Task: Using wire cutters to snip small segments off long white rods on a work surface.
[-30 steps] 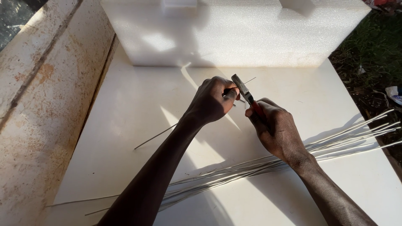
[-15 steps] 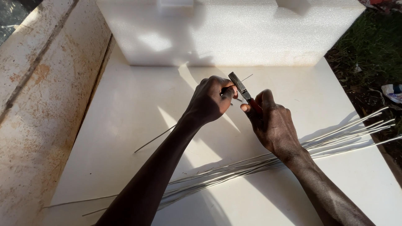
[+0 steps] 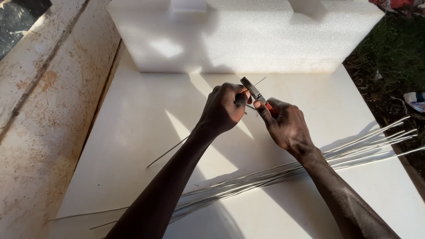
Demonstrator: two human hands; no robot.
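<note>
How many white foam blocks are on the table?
1: a large white foam block spans the far end of the white table, beyond both hands. Its top edge is cut off, so more may be hidden.

There is just one camera, on the person's head. It looks down and forward over both arms, close to the two hands (image 3: 252, 115) in the middle. It sees the white board (image 3: 133, 132) below, the foam block (image 3: 248, 40) at the far end, and some grass (image 3: 394, 53) to the right.

Sharp focus; low sun casts long shadows
</note>
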